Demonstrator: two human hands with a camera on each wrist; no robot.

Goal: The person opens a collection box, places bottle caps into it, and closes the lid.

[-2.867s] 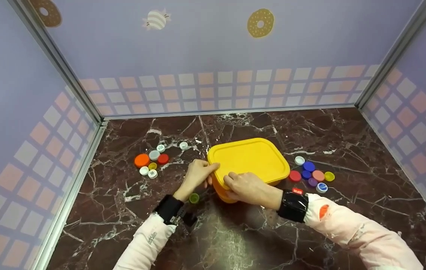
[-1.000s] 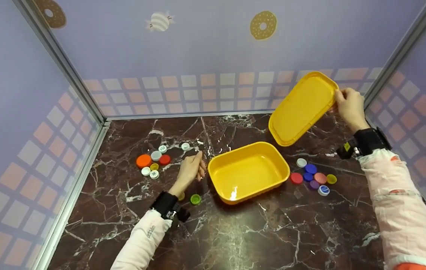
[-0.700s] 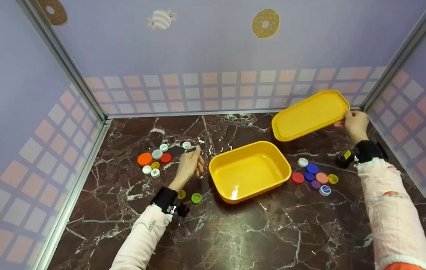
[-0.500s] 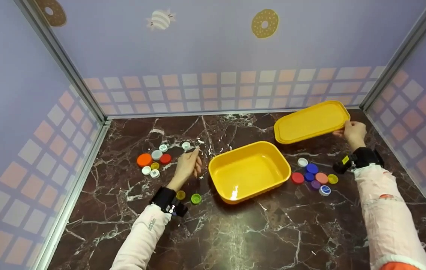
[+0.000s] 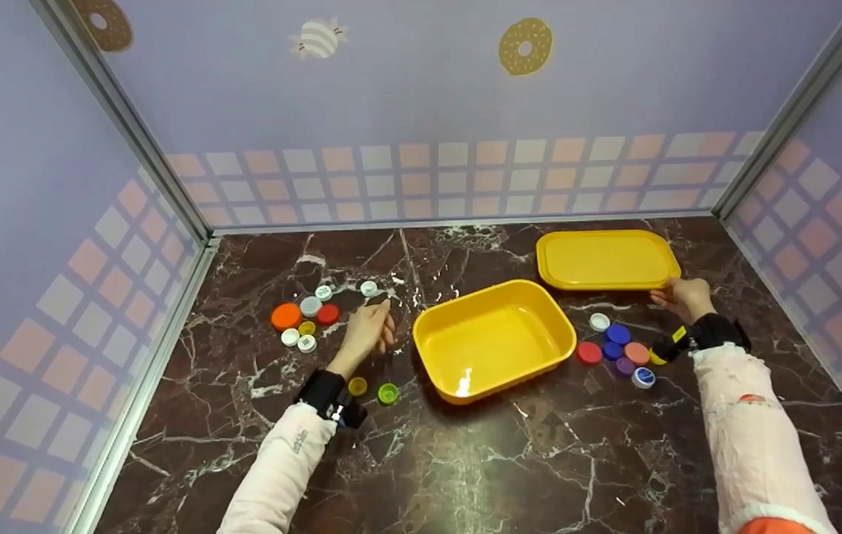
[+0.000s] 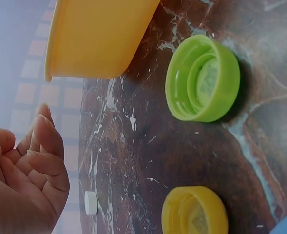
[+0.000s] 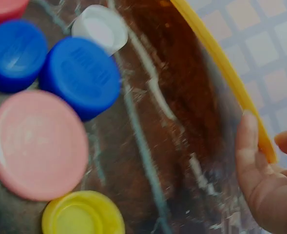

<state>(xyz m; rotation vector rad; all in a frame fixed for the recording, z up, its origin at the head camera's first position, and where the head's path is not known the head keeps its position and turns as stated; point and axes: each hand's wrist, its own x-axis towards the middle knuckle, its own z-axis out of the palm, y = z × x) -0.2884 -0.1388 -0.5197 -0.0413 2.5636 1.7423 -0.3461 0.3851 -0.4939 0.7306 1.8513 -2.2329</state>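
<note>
My right hand (image 5: 688, 297) holds the yellow lid (image 5: 608, 259) by its near right corner. In the right wrist view the fingers (image 7: 248, 134) lie under the lid's edge (image 7: 226, 73) with the thumb above, and the lid is slightly raised on that side. The yellow plastic box (image 5: 491, 343) stands uncovered mid-table, nothing inside it. Left of the box, my left hand (image 5: 367, 332) hovers with loosely curled fingers and holds nothing. Below that hand lie a green bottle cap (image 6: 204, 80) and a yellow cap (image 6: 194, 212).
Several bottle caps cluster at the left, among them an orange cap (image 5: 286, 317) and a red cap (image 5: 328, 314). Another cluster right of the box includes a blue cap (image 5: 618, 334) and a pink cap (image 7: 38, 146). Patterned walls enclose the dark marbled table (image 5: 450, 467).
The lid came off the box, swung right in my right hand, and has come down flat behind the right caps. My left hand left the box's edge and stays beside it.
</note>
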